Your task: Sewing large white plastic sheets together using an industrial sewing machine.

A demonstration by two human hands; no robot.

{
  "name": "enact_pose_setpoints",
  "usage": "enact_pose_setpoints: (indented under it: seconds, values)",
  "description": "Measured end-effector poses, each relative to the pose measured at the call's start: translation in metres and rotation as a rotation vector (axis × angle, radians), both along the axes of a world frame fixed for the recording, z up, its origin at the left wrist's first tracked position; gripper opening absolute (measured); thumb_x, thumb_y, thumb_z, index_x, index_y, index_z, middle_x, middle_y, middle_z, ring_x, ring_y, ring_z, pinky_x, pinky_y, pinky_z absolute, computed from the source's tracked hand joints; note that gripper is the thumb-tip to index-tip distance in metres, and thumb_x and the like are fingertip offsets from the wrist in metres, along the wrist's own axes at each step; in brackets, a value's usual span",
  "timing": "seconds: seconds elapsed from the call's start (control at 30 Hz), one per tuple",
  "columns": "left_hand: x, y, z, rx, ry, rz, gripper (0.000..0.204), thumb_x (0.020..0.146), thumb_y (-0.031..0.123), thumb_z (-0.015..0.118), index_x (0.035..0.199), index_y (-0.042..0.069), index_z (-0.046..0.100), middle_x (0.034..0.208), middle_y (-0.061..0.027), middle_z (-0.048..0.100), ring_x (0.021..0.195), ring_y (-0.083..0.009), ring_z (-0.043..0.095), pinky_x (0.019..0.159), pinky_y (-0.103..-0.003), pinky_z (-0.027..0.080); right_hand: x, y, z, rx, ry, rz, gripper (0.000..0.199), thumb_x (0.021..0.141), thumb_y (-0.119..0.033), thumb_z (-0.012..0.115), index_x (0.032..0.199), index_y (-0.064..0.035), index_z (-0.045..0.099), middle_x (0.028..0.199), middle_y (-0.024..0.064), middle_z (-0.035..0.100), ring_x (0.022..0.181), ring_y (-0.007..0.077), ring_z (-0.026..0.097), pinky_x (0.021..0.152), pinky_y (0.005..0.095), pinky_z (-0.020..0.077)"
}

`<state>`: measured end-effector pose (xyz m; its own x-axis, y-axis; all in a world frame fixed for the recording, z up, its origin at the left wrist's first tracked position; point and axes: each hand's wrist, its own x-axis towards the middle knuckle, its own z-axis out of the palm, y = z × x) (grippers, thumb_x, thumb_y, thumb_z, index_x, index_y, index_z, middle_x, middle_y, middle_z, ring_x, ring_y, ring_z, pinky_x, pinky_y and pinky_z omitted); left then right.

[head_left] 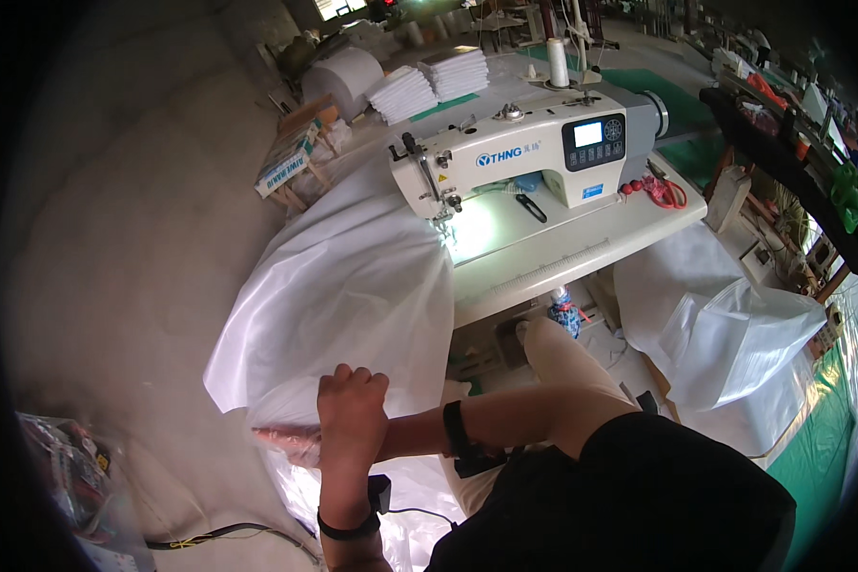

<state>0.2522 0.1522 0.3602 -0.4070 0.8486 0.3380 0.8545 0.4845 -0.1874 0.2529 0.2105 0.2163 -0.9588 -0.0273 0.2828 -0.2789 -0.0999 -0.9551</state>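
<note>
My left hand (pixel 353 408) clenches white sheeting (pixel 353 276), likely light, slippery, best held bunched; my right hand (pixel 297 440)'s grip unclear.

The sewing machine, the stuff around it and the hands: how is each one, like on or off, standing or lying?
Sewing machine: light on
Screen: lit
Thread spool: upright
White sheet: draped, wrinkled
Black tool: lying down
Red scissors: lying down
Left hand: fingers curled, grip hidden
Right hand: partly hidden, grip unclear
</note>
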Motion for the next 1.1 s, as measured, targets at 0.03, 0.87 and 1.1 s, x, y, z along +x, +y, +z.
enact_pose_setpoints:
  seconds: [0.03,0.87,1.1]
  values:
    - [-0.002,-0.006,-0.008,-0.037,-0.005,0.031,0.009,0.062,0.002,0.055,0.066,0.009,0.06,0.069,-0.0048,0.057,0.077,-0.0247,0.054,0.068,-0.037,0.041,0.005,-0.008,-0.005,0.098,0.083,-0.029,0.035,0.087,-0.012,0.053,0.12,-0.0043,0.043,0.101,0.0116,0.06,0.092,0.023,0.06,0.077,0.0318,0.0489]
    - [-0.093,-0.036,-0.142,0.093,-0.358,0.219,0.01,0.076,0.006,0.054,0.077,0.006,0.064,0.113,-0.0107,0.059,0.116,-0.0306,0.049,0.094,-0.046,0.038,0.057,0.026,-0.053,-0.415,-0.578,0.785,0.075,0.081,-0.023,0.068,0.136,-0.0092,0.019,0.107,0.0064,0.054,0.087,0.017,0.058,0.067,0.0344,0.0559]
    - [-0.128,-0.03,-0.135,0.196,-0.265,0.221,0.016,0.079,0.003,0.052,0.092,0.004,0.062,0.122,-0.006,0.055,0.121,-0.0336,0.045,0.1,-0.052,0.033,0.073,0.09,-0.008,-0.009,-0.595,0.965,0.064,0.084,-0.016,0.06,0.136,-0.0007,0.026,0.124,0.0158,0.047,0.087,0.0284,0.065,0.064,0.0366,0.0574]
